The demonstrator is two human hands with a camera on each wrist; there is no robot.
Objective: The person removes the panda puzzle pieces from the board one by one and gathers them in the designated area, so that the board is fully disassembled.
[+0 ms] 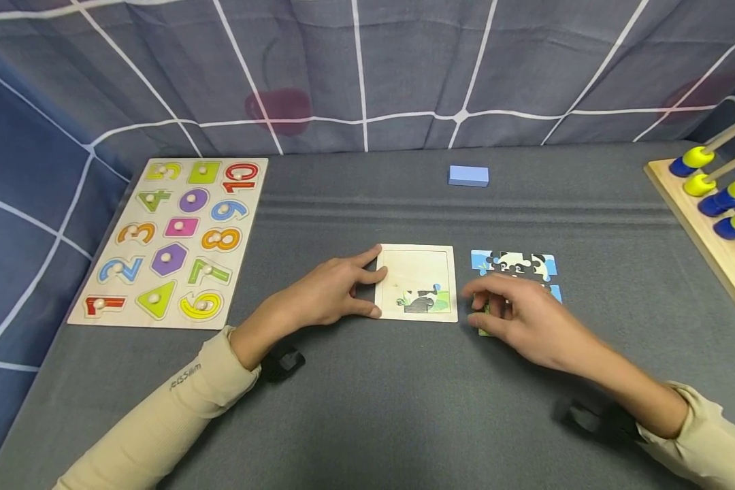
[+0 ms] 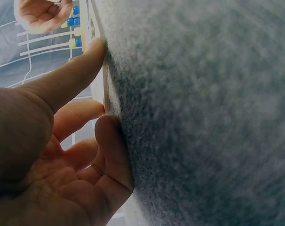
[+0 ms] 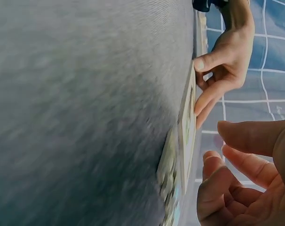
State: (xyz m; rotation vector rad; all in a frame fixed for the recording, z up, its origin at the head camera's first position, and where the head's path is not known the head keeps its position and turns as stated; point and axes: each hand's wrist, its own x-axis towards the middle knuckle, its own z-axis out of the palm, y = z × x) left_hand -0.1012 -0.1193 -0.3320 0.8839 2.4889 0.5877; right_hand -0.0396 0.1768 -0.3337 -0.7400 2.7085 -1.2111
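A square wooden puzzle tray lies flat on the grey cloth, with a black, white and green picture low on its right side. Along its left edge rests my left hand, thumb near the lower corner and fingertips at the rim. In the left wrist view, that thumb touches the tray's edge. My right hand hovers over panda jigsaw pieces just right of the tray, partly hiding them. Its thumb stands apart from the bent fingers, and nothing shows between them.
A peg puzzle board of numbers and shapes lies at the left. Behind the tray is a small blue block. A wooden rod stand with blue and yellow beads sits at the far right, before a grid-patterned curtain.
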